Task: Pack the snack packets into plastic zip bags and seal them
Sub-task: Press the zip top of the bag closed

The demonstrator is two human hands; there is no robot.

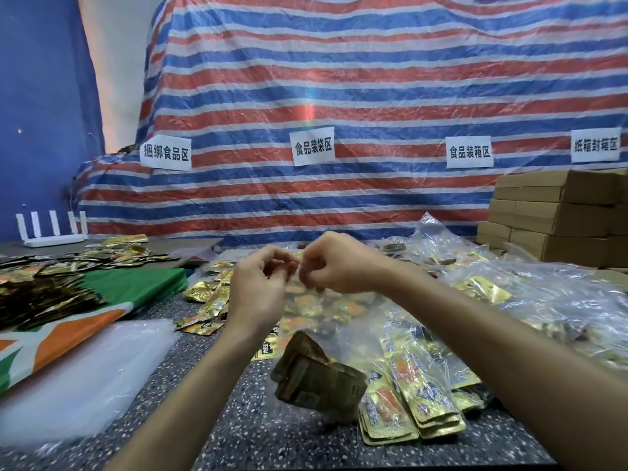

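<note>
Holds a clear zip bag (334, 329) up over the middle of the bench (238, 419), off its speckled top. Pinches the bag's top edge with the left hand (258, 287) and the right hand (336, 266), set just beside each other, the fingers of both curled in tight on the strip of plastic. Cannot tell whether the zip is closed. Carries brown snack packets (316, 379) in the hanging bottom of the bag, bunched and tilted, clear of the bench.

Lying flat below and to the right, near the front edge: filled bags (418, 396) of gold packets, with more of them heaped toward the right edge. Scattered at mid-bench behind the left hand: loose gold packets (207, 300). Resting by the front left corner: a stack of empty bags (78, 379), touching a green and orange cloth (112, 300) that bears a heap of dark packets (40, 294) at the left edge. Stacked at the back right corner: brown cardboard boxes (560, 215). Standing at the back left: a white router (51, 234). Hanging behind the back edge: a striped tarp (339, 96) with paper labels (314, 146) stuck on it.
</note>
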